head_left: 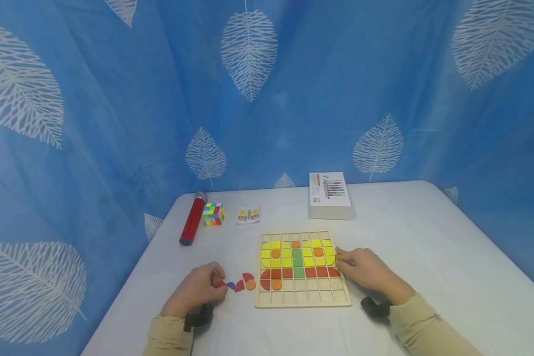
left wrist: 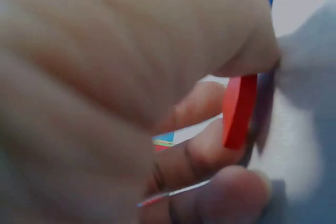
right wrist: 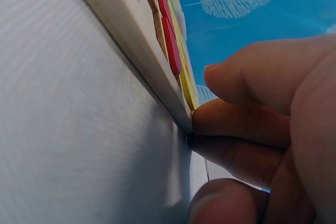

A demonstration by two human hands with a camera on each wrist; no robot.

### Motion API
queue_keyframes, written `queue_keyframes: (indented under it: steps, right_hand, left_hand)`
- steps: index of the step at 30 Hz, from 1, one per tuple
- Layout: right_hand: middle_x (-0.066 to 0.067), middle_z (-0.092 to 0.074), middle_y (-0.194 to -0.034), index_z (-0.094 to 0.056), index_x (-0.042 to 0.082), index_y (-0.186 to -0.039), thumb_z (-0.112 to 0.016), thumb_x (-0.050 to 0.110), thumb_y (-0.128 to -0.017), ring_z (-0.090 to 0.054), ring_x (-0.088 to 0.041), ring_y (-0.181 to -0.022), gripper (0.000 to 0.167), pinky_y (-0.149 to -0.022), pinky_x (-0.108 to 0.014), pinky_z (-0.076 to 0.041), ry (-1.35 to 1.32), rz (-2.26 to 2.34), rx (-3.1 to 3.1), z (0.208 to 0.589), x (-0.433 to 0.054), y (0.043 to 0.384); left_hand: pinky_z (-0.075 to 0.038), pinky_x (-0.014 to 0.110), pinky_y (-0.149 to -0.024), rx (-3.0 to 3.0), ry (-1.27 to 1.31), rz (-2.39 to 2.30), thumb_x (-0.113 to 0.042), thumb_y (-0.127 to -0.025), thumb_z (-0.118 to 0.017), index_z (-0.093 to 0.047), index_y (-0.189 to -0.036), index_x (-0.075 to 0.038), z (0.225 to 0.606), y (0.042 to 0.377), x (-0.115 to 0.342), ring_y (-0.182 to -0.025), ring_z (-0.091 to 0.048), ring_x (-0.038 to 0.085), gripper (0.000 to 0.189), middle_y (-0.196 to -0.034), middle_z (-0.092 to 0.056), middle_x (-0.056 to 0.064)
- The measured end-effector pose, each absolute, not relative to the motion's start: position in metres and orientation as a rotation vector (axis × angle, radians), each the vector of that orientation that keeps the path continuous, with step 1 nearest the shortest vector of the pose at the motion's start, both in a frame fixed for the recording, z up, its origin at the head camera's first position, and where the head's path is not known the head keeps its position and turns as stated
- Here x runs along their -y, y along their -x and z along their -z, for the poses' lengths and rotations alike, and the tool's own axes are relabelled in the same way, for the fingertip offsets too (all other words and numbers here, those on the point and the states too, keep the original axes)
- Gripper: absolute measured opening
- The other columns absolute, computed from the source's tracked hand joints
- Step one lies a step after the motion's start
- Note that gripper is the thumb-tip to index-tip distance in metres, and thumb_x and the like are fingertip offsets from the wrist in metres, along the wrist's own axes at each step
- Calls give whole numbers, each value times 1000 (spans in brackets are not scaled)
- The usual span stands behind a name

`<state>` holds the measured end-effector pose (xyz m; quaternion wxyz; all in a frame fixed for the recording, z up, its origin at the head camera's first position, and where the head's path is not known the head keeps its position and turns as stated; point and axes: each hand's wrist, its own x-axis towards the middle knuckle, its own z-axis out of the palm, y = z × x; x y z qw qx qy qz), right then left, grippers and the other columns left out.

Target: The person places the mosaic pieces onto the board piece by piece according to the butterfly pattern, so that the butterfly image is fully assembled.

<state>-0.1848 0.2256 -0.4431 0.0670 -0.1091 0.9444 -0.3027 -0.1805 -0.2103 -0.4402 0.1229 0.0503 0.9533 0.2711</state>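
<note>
My left hand (head_left: 200,287) is low over the table, left of the wooden grid board (head_left: 302,302). Its curled fingers pinch a flat red piece (left wrist: 240,111), seen edge-on in the left wrist view; its full outline is partly hidden. Just right of that hand lie a blue piece (head_left: 231,286), red quarter-circle pieces (head_left: 239,286) and an orange disc (head_left: 250,285). Yellow, green, red and orange pieces fill many cells of the board in a butterfly-like pattern. At the board's right edge rests my right hand (head_left: 366,267), its fingertips (right wrist: 202,121) against the rim.
Behind the board lies a small picture card (head_left: 248,215) with a similar pattern. A puzzle cube (head_left: 213,214) and a red cylinder with a metallic end (head_left: 192,221) stand to its left. A white printed box (head_left: 330,196) sits at the back, before a blue leaf-patterned curtain (head_left: 289,128).
</note>
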Motion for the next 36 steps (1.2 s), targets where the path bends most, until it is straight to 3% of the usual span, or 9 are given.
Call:
queue_keyframes:
  steps: [6,15,25,36]
  right_hand:
    - [-15,-61,-143,-73,3,-125,-64,27,-99,-48,-45,-139,36,-108,-60,-44,347,893,-2855,443,-225,184]
    - [-15,-60,-144,-73,4,-125,-64,28,-99,-46,-47,-140,37,-110,-63,-40,333,892,-2852,444,-226,185]
    - [-15,-60,-145,-72,3,-127,-64,29,-99,-45,-47,-140,38,-111,-64,-38,339,893,-2853,446,-228,187]
    - [-15,-60,-144,-72,3,-126,-64,28,-99,-45,-47,-140,38,-111,-64,-38,332,886,-2861,447,-226,187]
  left_hand:
    - [-53,31,-66,-2866,-181,-965,-26,-84,-86,-67,-95,-21,439,180,197,-73,-59,14,22,-85,-64,-5]
    - [-46,24,-49,-2668,-509,-1356,-34,-90,-80,-70,-89,-25,450,164,113,-59,-57,8,13,-78,-67,-11]
    - [-43,18,-64,-3002,-797,-968,-40,-92,-77,-79,-93,-34,457,165,77,-70,-50,-3,7,-81,-64,-24]
    - [-28,13,-50,-3236,-1075,-708,-41,-89,-80,-83,-103,-33,466,165,80,-61,-38,-4,16,-76,-52,-16]
